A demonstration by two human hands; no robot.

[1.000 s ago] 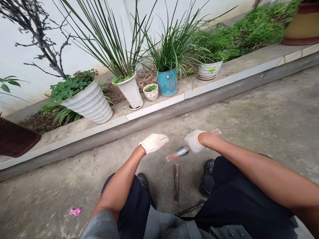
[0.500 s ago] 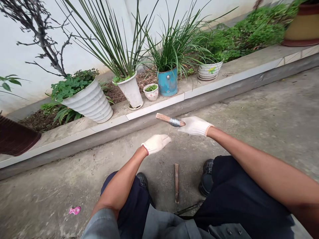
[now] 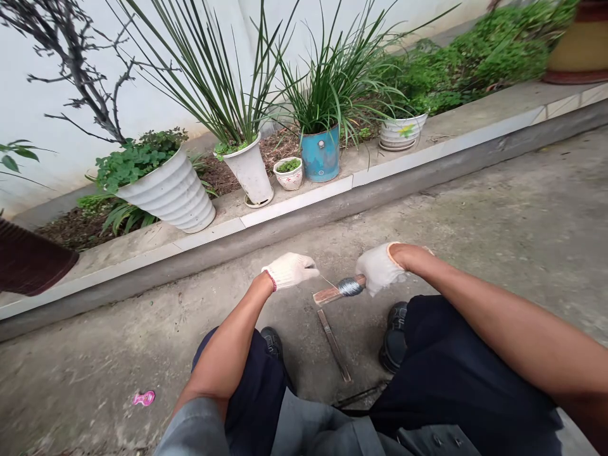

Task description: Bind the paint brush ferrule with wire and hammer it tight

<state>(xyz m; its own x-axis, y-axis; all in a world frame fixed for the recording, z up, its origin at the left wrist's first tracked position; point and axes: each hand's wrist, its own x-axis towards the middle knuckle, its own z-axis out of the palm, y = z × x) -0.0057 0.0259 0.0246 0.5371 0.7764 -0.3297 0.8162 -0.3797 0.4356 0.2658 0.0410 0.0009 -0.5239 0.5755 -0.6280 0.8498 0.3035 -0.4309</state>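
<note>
My right hand (image 3: 381, 268), in a white knit glove, is wrapped round one end of a wooden stick (image 3: 327, 296). A bundle of silvery wire (image 3: 350, 287) is wound about that stick close to my fingers. From the bundle a thin pale strand (image 3: 329, 282) runs taut to my left hand (image 3: 291, 270), also gloved, whose fingertips are pinched on it. Below the hands, between my shoes, is a second wooden stick (image 3: 334, 346), tilted; I cannot tell whether it lies on the ground or hangs.
A low tiled ledge (image 3: 294, 208) crosses ahead, carrying a ribbed white pot (image 3: 173, 193), a tall white pot (image 3: 249, 171), a small pot (image 3: 288, 177) and a blue pot (image 3: 321, 154). A pink object (image 3: 144, 398) lies on the concrete at left.
My right hand has turned over and lowered, bringing the wound stick down. My left hand has shifted slightly left. The lower stick has swung from near upright in view to a slant.
</note>
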